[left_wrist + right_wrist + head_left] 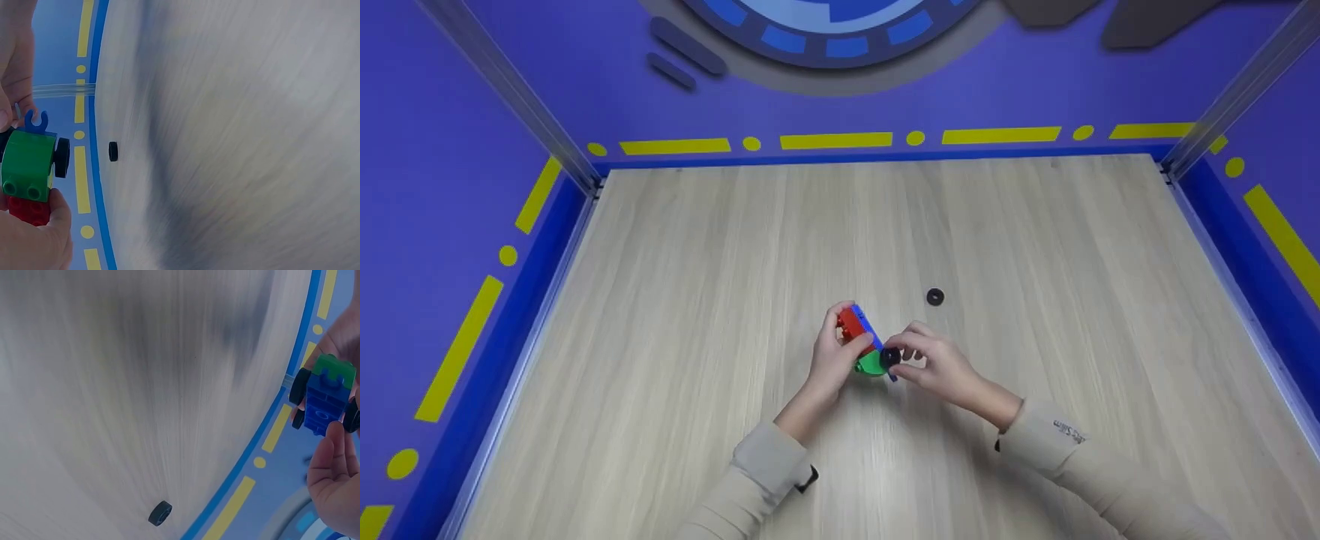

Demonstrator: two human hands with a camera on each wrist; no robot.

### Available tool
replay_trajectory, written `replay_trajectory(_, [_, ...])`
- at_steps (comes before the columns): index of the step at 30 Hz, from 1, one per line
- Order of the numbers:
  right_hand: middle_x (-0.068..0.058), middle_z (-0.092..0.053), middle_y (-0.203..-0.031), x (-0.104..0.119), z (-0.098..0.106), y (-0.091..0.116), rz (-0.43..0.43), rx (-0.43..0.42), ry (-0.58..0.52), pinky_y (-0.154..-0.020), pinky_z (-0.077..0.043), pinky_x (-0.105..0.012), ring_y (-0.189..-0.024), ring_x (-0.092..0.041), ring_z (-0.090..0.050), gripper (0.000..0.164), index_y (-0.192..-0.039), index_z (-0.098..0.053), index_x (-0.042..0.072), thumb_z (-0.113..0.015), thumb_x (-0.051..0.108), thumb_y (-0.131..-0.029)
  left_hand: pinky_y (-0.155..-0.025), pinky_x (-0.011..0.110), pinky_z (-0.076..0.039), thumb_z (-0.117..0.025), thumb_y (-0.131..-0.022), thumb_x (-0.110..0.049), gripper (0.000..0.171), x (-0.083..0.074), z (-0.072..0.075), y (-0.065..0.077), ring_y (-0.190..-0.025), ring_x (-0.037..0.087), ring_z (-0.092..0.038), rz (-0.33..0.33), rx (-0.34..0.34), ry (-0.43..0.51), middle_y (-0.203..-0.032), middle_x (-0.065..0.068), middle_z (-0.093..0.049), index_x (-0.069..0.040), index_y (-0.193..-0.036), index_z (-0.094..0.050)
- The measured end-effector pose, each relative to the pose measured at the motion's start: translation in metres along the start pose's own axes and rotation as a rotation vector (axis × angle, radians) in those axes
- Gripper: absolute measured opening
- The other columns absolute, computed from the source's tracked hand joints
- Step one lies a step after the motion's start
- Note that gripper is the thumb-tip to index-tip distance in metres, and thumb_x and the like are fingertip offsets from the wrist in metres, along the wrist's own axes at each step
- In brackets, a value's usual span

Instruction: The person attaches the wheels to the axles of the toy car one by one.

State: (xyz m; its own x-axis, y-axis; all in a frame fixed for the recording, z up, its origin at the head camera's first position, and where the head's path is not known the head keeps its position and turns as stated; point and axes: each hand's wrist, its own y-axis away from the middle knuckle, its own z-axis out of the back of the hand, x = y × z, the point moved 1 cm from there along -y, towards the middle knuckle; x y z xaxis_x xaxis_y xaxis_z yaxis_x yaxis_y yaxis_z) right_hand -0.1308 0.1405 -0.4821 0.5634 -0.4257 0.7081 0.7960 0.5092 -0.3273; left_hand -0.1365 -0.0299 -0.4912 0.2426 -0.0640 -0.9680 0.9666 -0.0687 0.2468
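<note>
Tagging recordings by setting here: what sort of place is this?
Probably a purpose-built recording or demonstration booth, not an ordinary room: printed purple panels with yellow dashes stand around a wood-look work surface, and metal posts frame the back corners.

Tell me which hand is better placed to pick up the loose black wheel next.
The right hand, most likely: in the head view it is closer to the loose wheel, though it pinches a second wheel at the toy car. The left hand is farther and grips the red brick.
</note>
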Motion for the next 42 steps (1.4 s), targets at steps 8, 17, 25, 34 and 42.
replay_trajectory(8, [-0.004, -0.056, -0.082, 0.001, -0.005, 0.003, 0.042, -0.055, 0.009, -0.061, -0.049, -0.027, -0.07, -0.018, -0.056, 0.03, -0.096, -0.063, 0.004, -0.072, 0.002, -0.068, -0.081, 0.033, -0.048, -0.057, -0.082, -0.016, 0.055, 0.006, -0.001, -0.004, -0.1, 0.025, -0.05, -0.007, 0.006, -0.004, -0.128, 0.011, -0.036, -0.021, -0.131, -0.032])
replay_trajectory(17, [-0.002, -0.056, -0.083, 0.003, -0.007, 0.003, 0.067, -0.083, 0.032, -0.063, -0.051, -0.026, -0.073, -0.011, -0.056, 0.029, -0.095, -0.064, 0.005, -0.072, 0.004, -0.068, -0.079, 0.031, -0.047, -0.055, -0.081, -0.013, 0.053, 0.005, -0.002, -0.004, -0.1, 0.023, -0.049, -0.009, -0.01, 0.008, -0.13, 0.012, -0.035, -0.021, -0.129, -0.035])
replay_trajectory(25, [-0.002, -0.055, -0.081, 0.003, -0.011, 0.003, 0.122, -0.157, 0.053, -0.062, -0.05, -0.02, -0.071, -0.011, -0.057, 0.027, -0.094, -0.064, 0.003, -0.072, 0.006, -0.068, -0.08, 0.03, -0.047, -0.055, -0.081, -0.014, 0.051, 0.003, -0.005, -0.003, -0.104, 0.023, -0.047, 0.027, -0.047, 0.022, -0.13, 0.009, -0.037, -0.023, -0.128, -0.035])
replay_trajectory(34, [-0.003, -0.055, -0.082, 0.005, -0.021, 0.002, 0.131, -0.222, 0.071, -0.064, -0.05, -0.017, -0.073, -0.01, -0.06, 0.028, -0.095, -0.063, 0.002, -0.071, 0.011, -0.07, -0.085, 0.034, -0.044, -0.054, -0.084, -0.016, 0.051, -0.001, -0.004, -0.001, -0.109, 0.025, -0.044, 0.034, -0.091, 0.043, -0.128, 0.011, -0.039, -0.021, -0.13, -0.032])
replay_trajectory(42, [-0.002, -0.055, -0.08, 0.007, -0.027, 0.002, 0.108, -0.268, 0.125, -0.061, -0.048, -0.015, -0.07, -0.009, -0.058, 0.028, -0.094, -0.063, 0.004, -0.071, 0.012, -0.069, -0.086, 0.035, -0.045, -0.055, -0.084, -0.014, 0.052, 0.0, -0.002, -0.002, -0.114, 0.026, -0.043, 0.044, -0.115, 0.025, -0.133, 0.011, -0.036, -0.021, -0.13, -0.032])
